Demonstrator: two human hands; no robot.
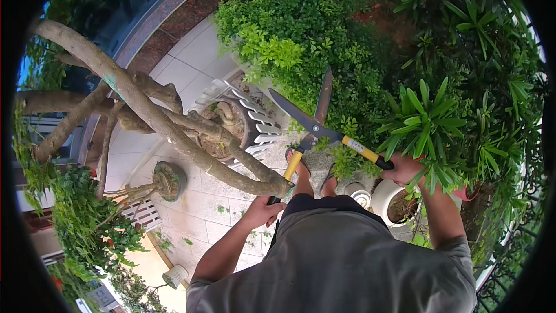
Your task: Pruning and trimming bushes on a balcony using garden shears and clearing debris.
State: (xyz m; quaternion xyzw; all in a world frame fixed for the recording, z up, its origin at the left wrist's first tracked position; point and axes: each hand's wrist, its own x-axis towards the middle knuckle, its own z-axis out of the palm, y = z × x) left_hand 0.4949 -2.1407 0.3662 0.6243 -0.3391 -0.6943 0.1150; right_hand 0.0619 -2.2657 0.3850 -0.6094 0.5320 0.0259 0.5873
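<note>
A pair of hedge shears (316, 128) with yellow handles and black grips is spread wide in front of me, its two blades apart at the edge of a leafy green shrub (299, 48). My left hand (263, 212) is closed on the black grip of one handle, just below the end of a thick bare branch that passes over part of that handle. On the other handle's black grip is my right hand (403, 169), partly covered by the long leaves of a plant (423, 121). Small leafy sprigs touch the shears near the pivot.
Thick tree branches (160, 126) cross the left side. Beyond them stands a large planter (247, 117) with a white picket surround. A potted plant (170, 181) is at left, a white pot (384, 202) by my right side. Leaf clippings (222, 209) lie on the tiles.
</note>
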